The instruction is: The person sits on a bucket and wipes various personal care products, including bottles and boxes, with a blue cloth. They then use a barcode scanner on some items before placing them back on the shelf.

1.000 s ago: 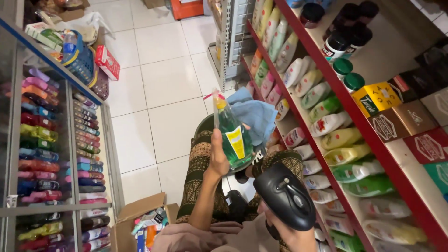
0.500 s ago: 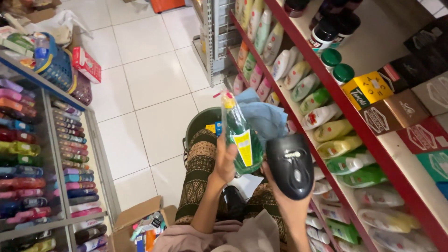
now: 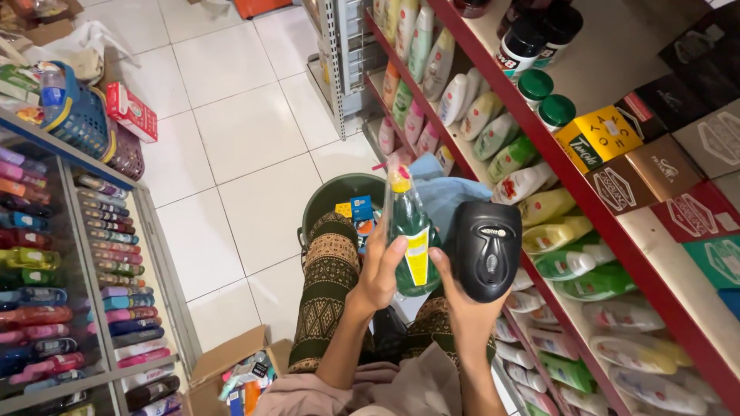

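My left hand (image 3: 379, 271) grips a green plastic bottle (image 3: 408, 231) with a yellow cap and a yellow label, held upright above my lap. My right hand (image 3: 461, 299) holds a black handheld barcode scanner (image 3: 486, 248), its head just right of the bottle and close to the label. My thumb reaches toward the bottle's base. Under the hands are my legs in patterned green and brown trousers (image 3: 327, 293).
A dark green bucket (image 3: 331, 199) with small boxes and a blue cloth (image 3: 443, 192) stands on the tiled floor ahead. Red shelves (image 3: 617, 231) with bottles and boxes run along the right. A glass case (image 3: 62, 293) of coloured tubes is left; an open cardboard box (image 3: 231, 370) lies below.
The view has shifted, so shelves and floor sit differently. The bottle and scanner have come closer together, with the scanner now raised beside the bottle's label.
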